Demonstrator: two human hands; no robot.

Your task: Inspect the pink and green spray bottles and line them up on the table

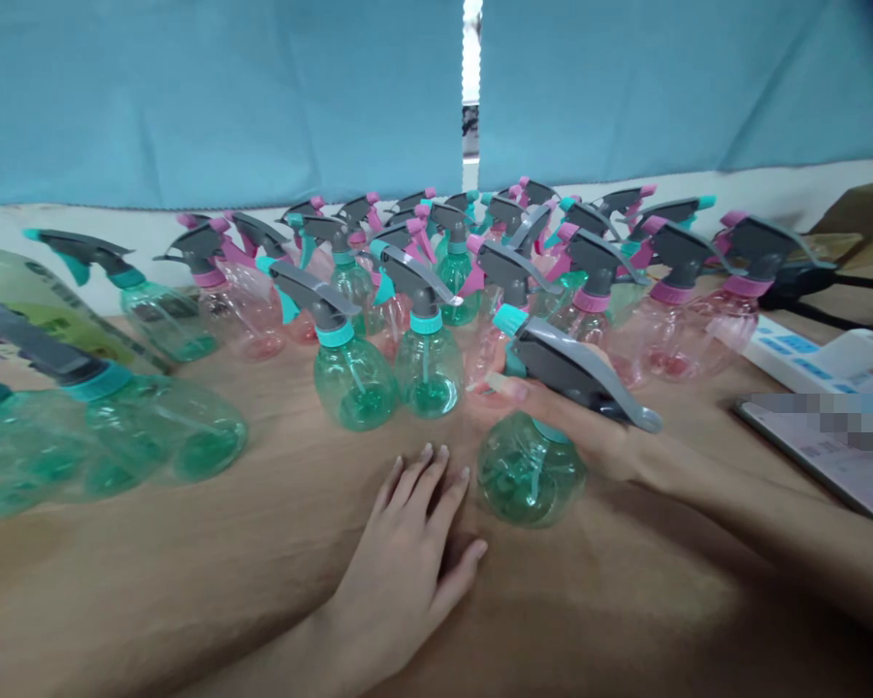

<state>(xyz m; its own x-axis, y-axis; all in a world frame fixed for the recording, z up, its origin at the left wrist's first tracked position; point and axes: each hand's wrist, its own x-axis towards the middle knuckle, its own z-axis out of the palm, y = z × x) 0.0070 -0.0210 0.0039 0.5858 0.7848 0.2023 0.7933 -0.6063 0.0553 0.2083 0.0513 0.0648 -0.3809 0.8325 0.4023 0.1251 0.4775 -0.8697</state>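
My right hand point(597, 427) is closed around the neck of a green spray bottle point(530, 477), its thumb or a finger reaching along under the grey trigger head. The bottle has a teal nozzle and collar, and its nozzle points to the far left. Flat on the wooden table point(276, 543) lies my left hand point(411, 548), fingers stretched out, just left of that bottle and holding nothing. Straight ahead of the left hand stand two more green spray bottles point(364, 388) with teal collars.
Behind stand several rows of pink spray bottles point(669, 330) and green ones. More green bottles point(167, 427) are at the left, beside a large pale-green container point(50, 301). A phone-like device point(822, 446) lies at the right near a white-and-blue object point(786, 349). A blue curtain point(210, 97) hangs behind.
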